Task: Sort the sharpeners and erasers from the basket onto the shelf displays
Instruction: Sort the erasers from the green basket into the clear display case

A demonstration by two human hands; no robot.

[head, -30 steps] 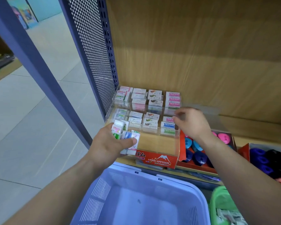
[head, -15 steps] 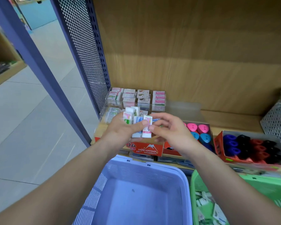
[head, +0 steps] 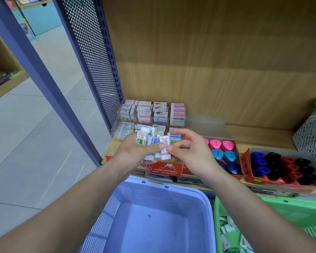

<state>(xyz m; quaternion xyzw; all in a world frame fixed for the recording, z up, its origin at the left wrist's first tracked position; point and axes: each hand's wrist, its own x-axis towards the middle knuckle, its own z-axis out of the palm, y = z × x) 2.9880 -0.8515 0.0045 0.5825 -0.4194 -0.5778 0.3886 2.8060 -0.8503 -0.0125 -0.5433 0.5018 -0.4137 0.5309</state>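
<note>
Above purple basket [head: 171, 187], L hand [head: 135, 151] fingers curled round eraser bunch [head: 146, 139], R hand [head: 189, 152] fingers pinching pink eraser [head: 164, 141]

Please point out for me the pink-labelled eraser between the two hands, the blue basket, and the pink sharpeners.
pink-labelled eraser [head: 165, 143], head view, on its pink label.
blue basket [head: 153, 183], head view, on its far rim.
pink sharpeners [head: 215, 143], head view, on top of the middle one.
</note>
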